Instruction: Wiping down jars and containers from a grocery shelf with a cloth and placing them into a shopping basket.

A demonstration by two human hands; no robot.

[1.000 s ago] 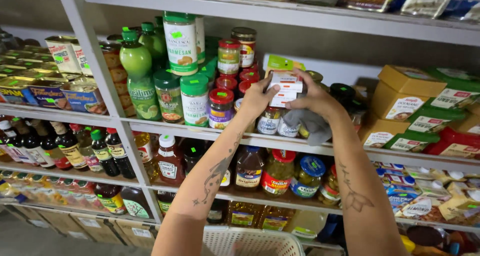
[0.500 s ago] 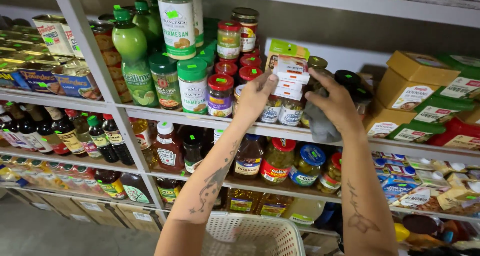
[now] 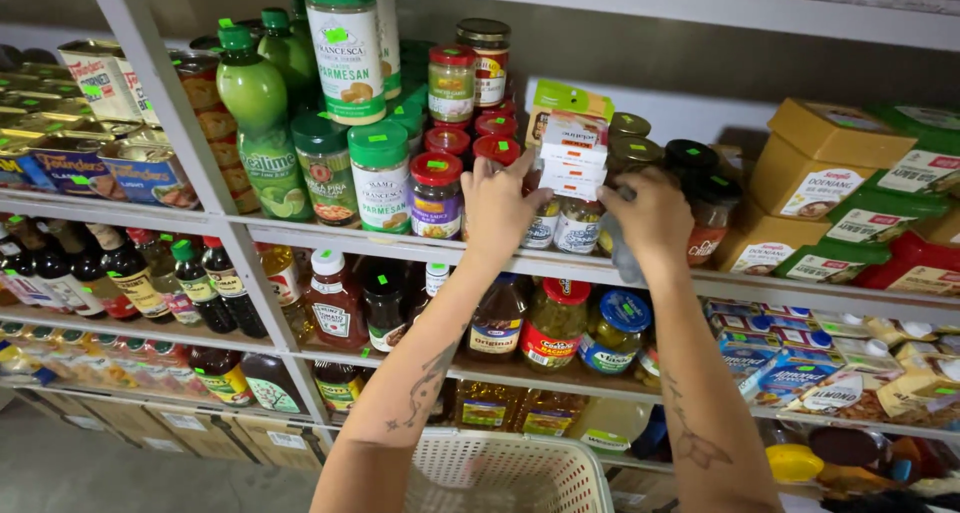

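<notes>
Both my arms reach up to the upper shelf (image 3: pixel 520 258). My left hand (image 3: pixel 500 208) rests against small jars under a stack of small white-and-red boxes (image 3: pixel 572 155), fingers touching a red-lidded jar (image 3: pixel 437 195). My right hand (image 3: pixel 648 213) is curled around a small grey-lidded jar (image 3: pixel 622 253) at the shelf edge, beside a dark-lidded jar (image 3: pixel 708 218). Two short jars with pale labels (image 3: pixel 565 225) stand between my hands.
Green-capped shaker cans (image 3: pixel 380 178) and a lime juice bottle (image 3: pixel 262 123) stand to the left. Yellow, green and red tubs (image 3: pixel 820 173) are stacked to the right. Sauce bottles and pickle jars (image 3: pixel 555 323) fill the shelf below. A cream plastic basket (image 3: pixel 510 473) sits under my arms.
My hands have come down from the white-and-red boxes to the jars below them. My right hand has closed around a small jar at the shelf edge.
</notes>
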